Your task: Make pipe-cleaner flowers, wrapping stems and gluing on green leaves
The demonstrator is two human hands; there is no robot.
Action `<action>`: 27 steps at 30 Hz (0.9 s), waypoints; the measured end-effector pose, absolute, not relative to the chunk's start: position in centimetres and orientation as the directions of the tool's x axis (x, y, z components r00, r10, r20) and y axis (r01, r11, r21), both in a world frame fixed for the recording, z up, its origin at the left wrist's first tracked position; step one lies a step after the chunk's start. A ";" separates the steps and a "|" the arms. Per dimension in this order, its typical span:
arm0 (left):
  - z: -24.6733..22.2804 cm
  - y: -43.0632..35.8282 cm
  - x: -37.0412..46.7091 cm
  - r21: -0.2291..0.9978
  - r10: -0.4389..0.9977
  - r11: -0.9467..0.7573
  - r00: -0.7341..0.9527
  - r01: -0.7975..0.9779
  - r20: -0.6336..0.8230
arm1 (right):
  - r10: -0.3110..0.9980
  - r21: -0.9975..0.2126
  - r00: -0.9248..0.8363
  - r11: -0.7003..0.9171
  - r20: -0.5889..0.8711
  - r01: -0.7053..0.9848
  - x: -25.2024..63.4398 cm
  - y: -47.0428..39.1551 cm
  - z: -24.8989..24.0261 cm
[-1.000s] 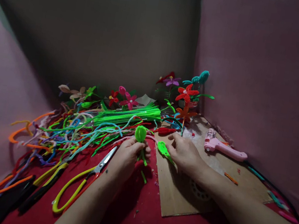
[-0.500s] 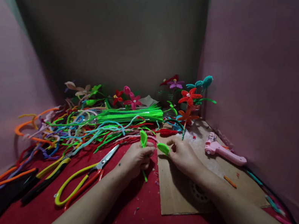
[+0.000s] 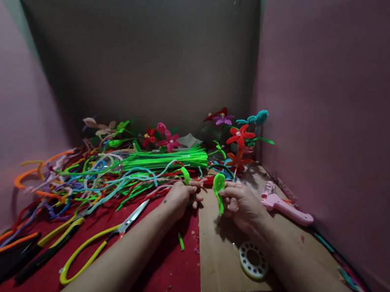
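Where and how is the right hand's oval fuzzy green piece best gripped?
Probably a light pinch at the neck of the oval fuzzy green piece, from the right: its head stands above a narrower tail, and the right hand is on that side.

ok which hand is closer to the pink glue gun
The right hand: it is just to the left of the pink glue gun, apart from it. The left hand is farther left, beyond the right hand.
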State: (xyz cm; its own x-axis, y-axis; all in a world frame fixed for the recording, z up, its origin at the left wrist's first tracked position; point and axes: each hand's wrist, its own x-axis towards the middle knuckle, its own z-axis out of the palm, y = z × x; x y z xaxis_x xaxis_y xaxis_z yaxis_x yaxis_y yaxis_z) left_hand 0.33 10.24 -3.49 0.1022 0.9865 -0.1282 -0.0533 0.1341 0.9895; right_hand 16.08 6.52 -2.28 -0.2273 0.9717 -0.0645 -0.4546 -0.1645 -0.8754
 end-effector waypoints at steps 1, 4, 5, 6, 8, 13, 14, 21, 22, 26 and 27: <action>-3.6 10.8 0.3 0.990 0.989 0.132 0.078 -0.052 -0.127 | 0.971 -0.875 -0.229 -0.167 -0.067 -0.455 16.1 6.6 -2.4; -3.3 11.8 -0.2 0.989 0.990 0.140 0.030 -0.042 -0.139 | 0.973 -0.876 -0.223 -0.164 -0.067 -0.453 16.0 6.7 -2.7; -3.0 11.9 -0.5 0.990 0.990 0.138 0.029 -0.042 -0.136 | 0.974 -0.879 -0.218 -0.158 -0.063 -0.450 15.9 6.7 -2.8; -2.6 11.8 -0.7 0.990 0.991 0.131 0.031 -0.045 -0.129 | 0.975 -0.882 -0.212 -0.150 -0.058 -0.446 15.9 6.7 -2.9; -1.6 11.2 -1.1 0.994 0.995 0.098 0.035 -0.055 -0.097 | 0.978 -0.891 -0.201 -0.135 -0.050 -0.434 15.7 6.7 -2.9; 0.1 7.8 -0.3 0.994 0.985 0.093 0.153 -0.053 -0.084 | 0.984 -0.920 -0.174 -0.095 -0.029 -0.380 15.4 6.1 -2.5; 0.2 7.1 0.1 0.994 0.982 0.096 0.170 -0.049 -0.087 | 0.986 -0.936 -0.164 -0.072 -0.016 -0.345 15.3 6.0 -2.5; 0.1 5.0 1.4 0.998 0.998 -0.028 0.050 0.055 0.026 | 0.983 -0.988 -0.124 0.123 0.134 -0.089 14.9 5.4 -2.6; 0.1 5.0 1.4 0.997 0.998 -0.046 0.044 0.063 0.043 | 0.980 -0.986 -0.121 0.147 0.156 -0.077 14.8 5.4 -2.6; 0.0 5.0 1.2 0.989 0.996 -0.080 0.037 0.123 0.076 | 0.971 -0.976 -0.104 0.215 0.215 -0.006 14.9 5.4 -2.8; 0.0 5.0 1.2 0.985 0.996 -0.086 0.033 0.146 0.082 | 0.968 -0.973 -0.102 0.232 0.228 0.020 14.9 5.3 -2.8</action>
State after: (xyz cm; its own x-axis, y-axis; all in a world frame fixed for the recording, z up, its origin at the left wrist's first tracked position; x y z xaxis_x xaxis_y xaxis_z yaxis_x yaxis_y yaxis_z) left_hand 1.25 4.96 -0.02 0.0325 0.9961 0.0824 0.1463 -0.0863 0.9855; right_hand 14.87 5.35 -2.76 -0.1017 0.9682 0.2284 0.0203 0.2316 -0.9726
